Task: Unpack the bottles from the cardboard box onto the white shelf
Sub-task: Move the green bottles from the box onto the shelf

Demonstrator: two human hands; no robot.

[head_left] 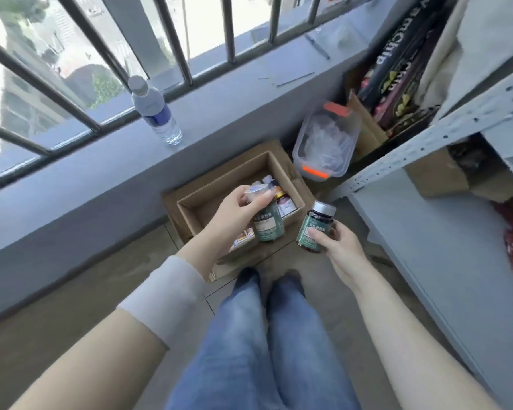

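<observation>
**Item one:** a dark bottle with a green label (268, 224) is at centre frame, upright, held above the near right part of the cardboard box (219, 193). The left hand (243, 208) grips it from above, with fingers and thumb curled round its pale cap.

**Item two:** a second green-label bottle (314, 229), silver-capped, is just right of centre, outside the box and slightly tilted. The right hand (336, 245) holds it by the body, thumb across the label and fingers wrapped behind.

**Handling, as judged:** both bottles look rigid, small and light enough for one hand each. Whether they are glass or plastic cannot be told, so treat them as breakable. The label wrap gives a better purchase than the smooth cap. A cap-only hold depends on the lid being screwed tight, so the body grip is the safer of the two.

**Box contents:** the remaining bottles (286, 206) stand packed in the far right corner of the box, and the rest of the interior that shows is bare card.

**Destination:** the white shelf (421, 255) fills the right of the frame, near the right hand.

**Surroundings:** a water bottle (157, 113) stands on the window ledge (107, 149) at upper left. A clear plastic container (326, 143) with orange clips sits just beyond the box.
</observation>
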